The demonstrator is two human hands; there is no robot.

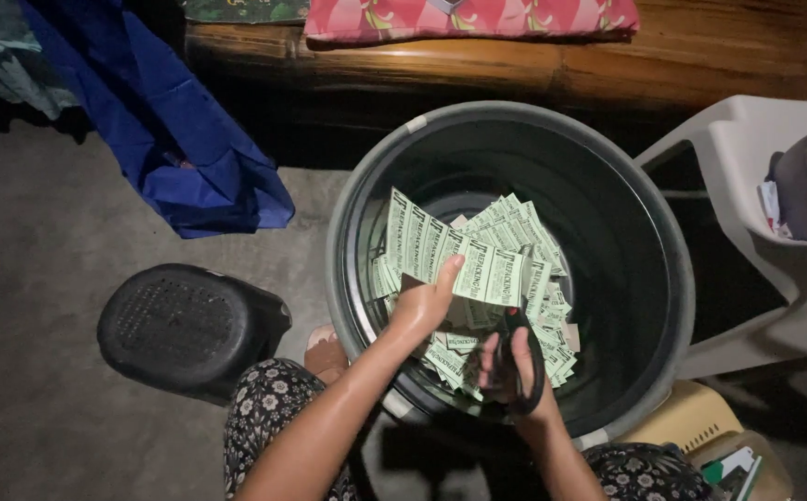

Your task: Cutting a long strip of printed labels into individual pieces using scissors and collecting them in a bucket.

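A bare grey concrete floor [42, 278] lies in dim light, and on it stands a big dark round tub [645, 278], the landmark for everything here. Left of the tub sits a low black stool [181, 325]; up and left of it hangs blue cloth [172, 139]. Beyond the tub runs a wooden bench [682, 56] carrying a pink patterned cushion [478, 19]. Right of the tub stands a pale plastic chair [747, 176] with a grey basket on it.

Inside the tub lies a heap of green-and-white printed sachets [533, 306]. Over the heap the left hand [427, 301] holds up a joined strip of sachets [441, 250], its grip closed on the strip's lower edge, thumb pressed on the front (the fingers behind are hidden). At the tub's near rim the right hand [505, 371] has its grip closed through the black loops of scissors [519, 357], whose blades point up at the strip; how far they gape I cannot tell.
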